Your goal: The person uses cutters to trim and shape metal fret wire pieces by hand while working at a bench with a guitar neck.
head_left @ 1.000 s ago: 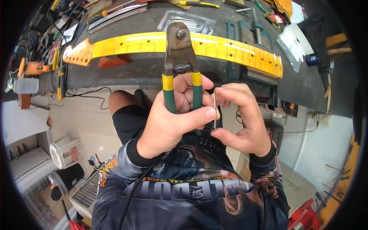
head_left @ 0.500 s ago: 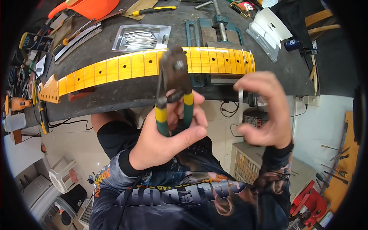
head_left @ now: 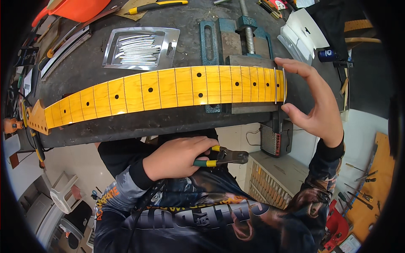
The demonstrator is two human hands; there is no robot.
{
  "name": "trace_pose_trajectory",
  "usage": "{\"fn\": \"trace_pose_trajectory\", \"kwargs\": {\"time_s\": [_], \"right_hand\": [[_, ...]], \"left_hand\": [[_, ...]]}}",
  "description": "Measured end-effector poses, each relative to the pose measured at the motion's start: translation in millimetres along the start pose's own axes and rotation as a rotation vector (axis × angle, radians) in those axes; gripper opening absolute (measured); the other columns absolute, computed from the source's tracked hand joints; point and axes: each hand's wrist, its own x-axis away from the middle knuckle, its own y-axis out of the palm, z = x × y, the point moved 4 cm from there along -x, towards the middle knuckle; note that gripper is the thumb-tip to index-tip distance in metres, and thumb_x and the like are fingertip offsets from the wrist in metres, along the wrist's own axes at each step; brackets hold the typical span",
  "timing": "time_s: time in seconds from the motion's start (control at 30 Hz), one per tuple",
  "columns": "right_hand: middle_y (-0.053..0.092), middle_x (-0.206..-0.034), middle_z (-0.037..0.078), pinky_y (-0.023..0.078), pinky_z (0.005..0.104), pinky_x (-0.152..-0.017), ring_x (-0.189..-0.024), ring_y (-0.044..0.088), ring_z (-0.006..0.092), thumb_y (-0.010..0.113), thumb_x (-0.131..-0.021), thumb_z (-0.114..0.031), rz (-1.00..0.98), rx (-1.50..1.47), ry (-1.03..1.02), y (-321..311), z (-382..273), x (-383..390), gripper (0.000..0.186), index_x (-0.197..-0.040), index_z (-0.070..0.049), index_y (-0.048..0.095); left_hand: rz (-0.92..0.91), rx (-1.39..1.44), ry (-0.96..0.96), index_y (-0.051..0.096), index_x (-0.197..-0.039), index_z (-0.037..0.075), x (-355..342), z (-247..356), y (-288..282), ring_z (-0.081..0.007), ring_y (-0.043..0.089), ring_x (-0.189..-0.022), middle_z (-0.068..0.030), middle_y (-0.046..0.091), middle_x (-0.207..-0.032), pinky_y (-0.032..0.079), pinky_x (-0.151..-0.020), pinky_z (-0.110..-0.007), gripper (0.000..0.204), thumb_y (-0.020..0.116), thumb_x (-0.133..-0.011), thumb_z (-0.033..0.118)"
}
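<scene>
My left hand (head_left: 175,158) is wrapped round green-and-yellow handled cutters (head_left: 234,156), lowered over my lap with the jaws pointing right. A yellow guitar neck (head_left: 168,90) with black dot inlays and a pale headstock (head_left: 37,120) lies along the bench's front. My right hand (head_left: 320,105) spans a short silver fret wire (head_left: 284,84) at the neck's right end, thumb and forefinger at its two ends. A second fret wire (head_left: 276,86) lies across the fretboard just left of it. A clear plastic package (head_left: 140,49) of loose fret wires sits behind the neck.
A green vise (head_left: 209,42) is under the neck's right part. Behind lie an orange scoop (head_left: 84,6), yellow-black tools (head_left: 156,7) and white packaging (head_left: 306,31). A grey box (head_left: 274,139) stands under the bench's right side, above a cabinet (head_left: 270,181).
The cutters have dropped from upright before me to lying sideways over my lap. My right hand has carried the small wire up and rightward to the neck's end. The bench view has shifted.
</scene>
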Motion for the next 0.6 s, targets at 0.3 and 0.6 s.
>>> {"fn": "trace_pose_trajectory", "kwargs": {"time_s": [0.3, 0.6], "right_hand": [[0.07, -0.154, 0.016, 0.05, 0.0484, -0.122, -0.143, 0.067, 0.0393, 0.086, -0.078, -0.012, -0.006, -0.008, -0.008, 3.8, 4.1, -4.3, 0.07, -0.144, -0.003, 0.065], [0.069, -0.156, 0.017, 0.047, 0.0481, -0.125, -0.145, 0.064, 0.0385, 0.084, -0.079, -0.012, -0.016, -0.016, 0.015, 6.9, 5.5, -2.8, 0.072, -0.147, -0.003, 0.064]], "left_hand": [[-0.173, 0.079, -0.207, 0.061, -0.154, 0.01, -6.7, -39.5, 6.9, -0.038, 0.075, -0.119, -0.0147, 0.076, -0.129, 0.058, -0.104, -0.044, 0.064, 0.078, -0.093, 0.005], [-0.071, -0.097, -0.113, 0.067, -0.148, 0.005, -2.2, -60.6, 11.6, -0.0417, 0.073, -0.117, -0.0219, 0.074, -0.124, 0.057, -0.103, -0.048, 0.056, 0.079, -0.093, 0.009]]}}
